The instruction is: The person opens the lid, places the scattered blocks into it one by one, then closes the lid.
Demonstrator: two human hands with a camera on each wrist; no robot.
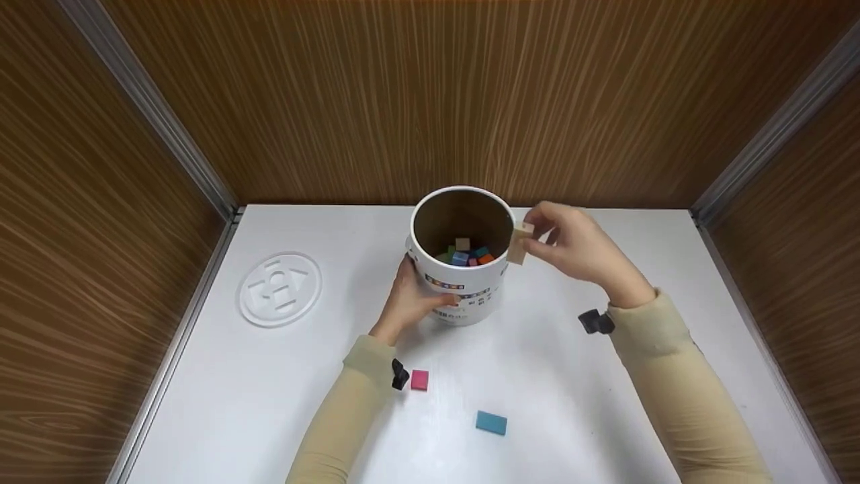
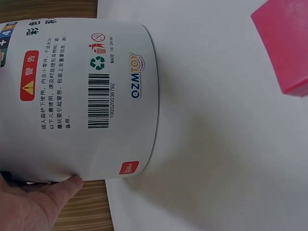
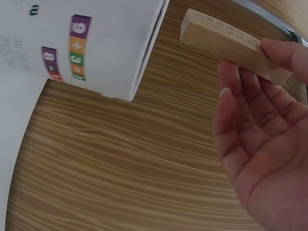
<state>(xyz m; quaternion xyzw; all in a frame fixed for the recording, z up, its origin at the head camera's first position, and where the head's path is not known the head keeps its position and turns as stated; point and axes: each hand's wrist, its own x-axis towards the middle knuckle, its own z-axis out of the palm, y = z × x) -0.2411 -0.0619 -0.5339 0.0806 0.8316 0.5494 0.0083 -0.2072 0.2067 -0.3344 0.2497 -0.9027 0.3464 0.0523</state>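
A white cylindrical tub (image 1: 480, 310) with printed labels and a barcode stands on the white table, tilted slightly in the head view. My left hand (image 1: 408, 300) grips its left side, the thumb lying across the front. In the left wrist view, fingertips press against the wall of the tub (image 2: 72, 144). My right hand (image 1: 570, 243) pinches a plain wooden block (image 1: 519, 245) beside the tub's right rim. Small printed marks run along one face of that wooden block (image 3: 226, 41). Coloured blocks (image 1: 461, 258) lie at the bottom of the tub, partly hidden by its near wall.
A pink-red block (image 1: 420, 380) lies in front of the tub, near the left wrist. Farther forward is a flat teal block (image 1: 491, 423). The round white lid (image 1: 279, 289) rests on the table at left. Wood-grain panels (image 1: 430, 101) enclose the table's back and sides.
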